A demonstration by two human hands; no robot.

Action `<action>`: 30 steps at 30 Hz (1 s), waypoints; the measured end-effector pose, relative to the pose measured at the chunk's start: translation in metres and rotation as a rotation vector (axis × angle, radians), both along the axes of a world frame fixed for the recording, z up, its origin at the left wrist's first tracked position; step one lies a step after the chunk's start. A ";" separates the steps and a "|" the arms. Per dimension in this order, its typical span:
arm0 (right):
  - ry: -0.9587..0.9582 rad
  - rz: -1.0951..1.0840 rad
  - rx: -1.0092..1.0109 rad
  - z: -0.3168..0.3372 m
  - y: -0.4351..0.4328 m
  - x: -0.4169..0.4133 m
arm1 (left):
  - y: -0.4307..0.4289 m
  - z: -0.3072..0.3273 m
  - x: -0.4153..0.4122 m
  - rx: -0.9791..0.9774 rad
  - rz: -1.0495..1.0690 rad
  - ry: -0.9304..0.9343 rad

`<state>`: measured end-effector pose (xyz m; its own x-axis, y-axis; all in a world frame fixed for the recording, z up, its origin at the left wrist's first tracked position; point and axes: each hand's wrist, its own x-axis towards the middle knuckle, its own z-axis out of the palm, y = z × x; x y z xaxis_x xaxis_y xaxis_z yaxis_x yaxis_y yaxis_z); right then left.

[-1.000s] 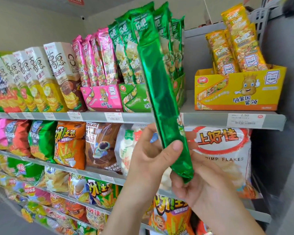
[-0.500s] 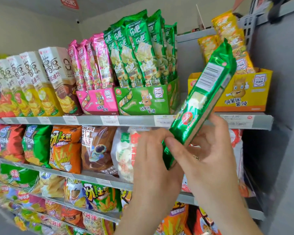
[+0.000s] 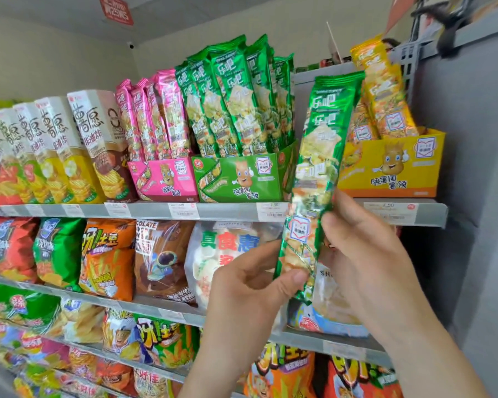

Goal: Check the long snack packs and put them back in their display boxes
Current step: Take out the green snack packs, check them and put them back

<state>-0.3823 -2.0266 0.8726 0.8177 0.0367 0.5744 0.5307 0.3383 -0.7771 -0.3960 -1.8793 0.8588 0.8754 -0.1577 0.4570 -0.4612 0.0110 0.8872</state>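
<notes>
The left grip [image 3: 253, 285] pinches the bottom end of a green snack pack [image 3: 318, 168], thumb on the printed front and the other fingers curled behind. The right grip [image 3: 365, 254] holds the same pack a little higher on its right edge, thumb on the front and the fingers hidden behind it. Both grips are closed on the pack.

The pack stands nearly upright in the air, its top leaning slightly right and its printed face toward the camera. It crosses the front edge of the top shelf [image 3: 222, 211], with its lower end in front of the bags on the shelf below and its upper end in front of the gap between two display boxes.

To its left, at the shelf's front edge, the green display box [image 3: 242, 179] holds a full row of matching green packs [image 3: 233, 101] standing on end. Touching that box on its left, the pink display box [image 3: 164, 179] holds upright pink packs [image 3: 156, 116]. To the right of the held pack, near the shelf's right end, the yellow display box [image 3: 394, 168] holds fewer yellow packs [image 3: 383, 90], which lean left. Tall cartons [image 3: 69, 145] fill the left part of the shelf.
</notes>
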 end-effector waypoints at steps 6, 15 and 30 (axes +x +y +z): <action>-0.218 -0.306 -0.031 0.022 -0.002 0.004 | -0.007 0.000 -0.003 -0.036 0.152 0.020; -0.392 -0.352 -0.107 0.061 -0.023 0.014 | -0.005 0.011 0.006 -0.005 0.001 -0.005; -0.680 -0.733 -0.168 0.202 -0.049 0.064 | 0.008 0.170 0.060 0.548 0.663 -0.970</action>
